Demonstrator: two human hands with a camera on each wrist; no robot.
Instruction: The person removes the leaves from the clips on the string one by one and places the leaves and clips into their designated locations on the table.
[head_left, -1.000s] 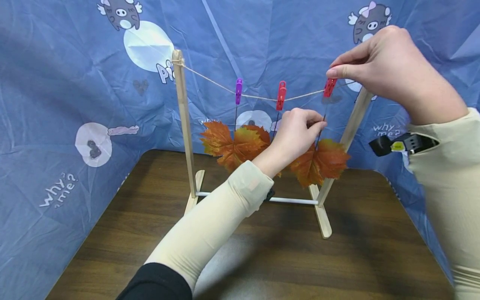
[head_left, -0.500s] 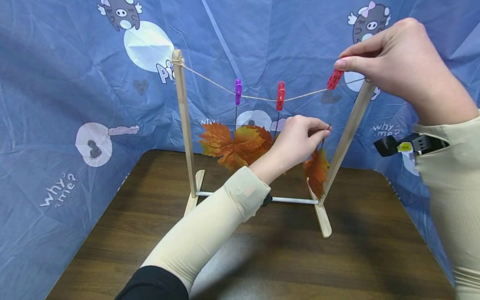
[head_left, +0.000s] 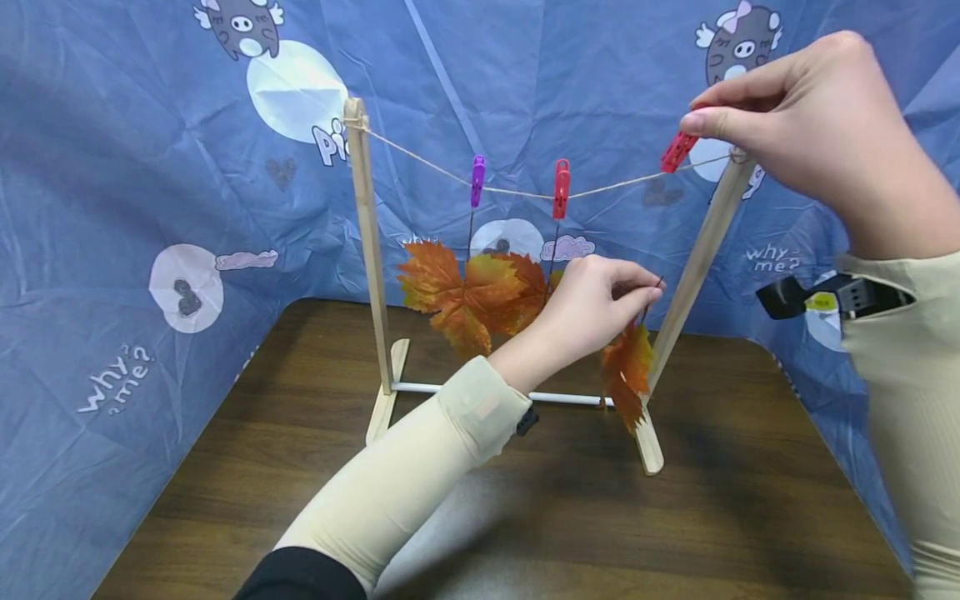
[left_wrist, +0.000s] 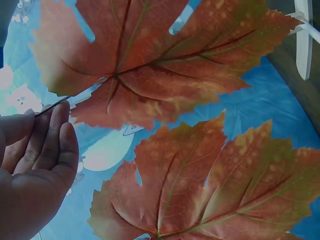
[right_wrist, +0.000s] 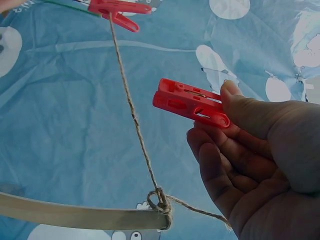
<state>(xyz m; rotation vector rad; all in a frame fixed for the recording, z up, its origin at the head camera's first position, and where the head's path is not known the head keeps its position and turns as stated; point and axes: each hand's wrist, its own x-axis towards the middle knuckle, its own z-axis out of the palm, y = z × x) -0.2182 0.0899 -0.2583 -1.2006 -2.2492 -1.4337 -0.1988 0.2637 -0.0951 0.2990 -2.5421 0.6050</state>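
My left hand point(head_left: 592, 304) pinches the thin stem of an orange leaf point(head_left: 627, 367), which hangs below the fingers near the right post; in the left wrist view the stem runs from the fingertips to the leaf point(left_wrist: 165, 60). Up at the right, my right hand point(head_left: 832, 133) pinches a red clothespin point(head_left: 678, 152) by its handle end. The right wrist view shows that clothespin point(right_wrist: 187, 102) off the string point(right_wrist: 131, 107). A purple clothespin point(head_left: 477, 182) and another red clothespin point(head_left: 561, 190) sit on the string, with leaves point(head_left: 465, 292) hanging by their stems below.
The string is tied between two wooden posts point(head_left: 369, 250), joined low down by a white rod point(head_left: 564, 399). The stand rests on a brown wooden table point(head_left: 600, 533). Behind it hangs a blue printed cloth point(head_left: 187, 125).
The red clothespin in my right hand has come off the string and moved up and right. My left hand has lowered with the leaf, which has turned edge-on.
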